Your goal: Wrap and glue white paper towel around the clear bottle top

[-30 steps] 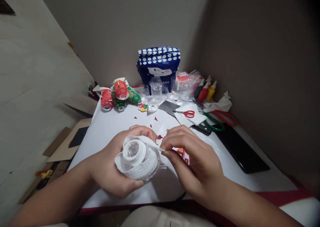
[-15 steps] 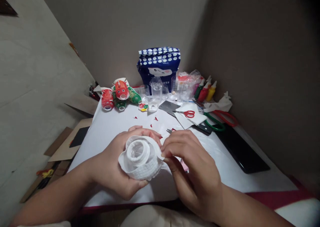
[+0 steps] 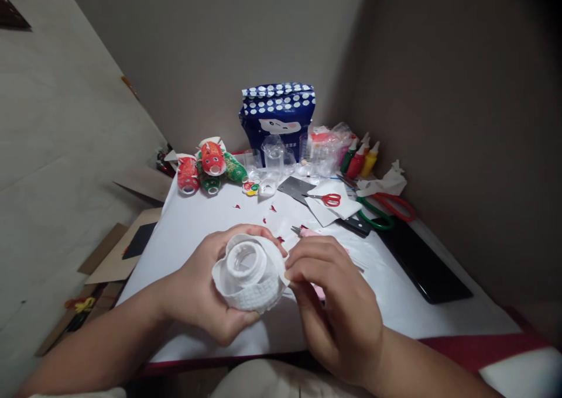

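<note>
In L hand (image 3: 206,297), open-neck btl (image 3: 246,276) w/ wht textured wrap (image 3: 262,296).

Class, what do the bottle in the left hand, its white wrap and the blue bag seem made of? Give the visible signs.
Bottle: probably smooth plastic; the ringed neck looks pale and partly see-through.
White wrap: matt, perhaps soft paper or thin cloth; its dimpled surface fits either.
Blue bag: likely glossy plastic film, judging by its creases and sheen.
</note>
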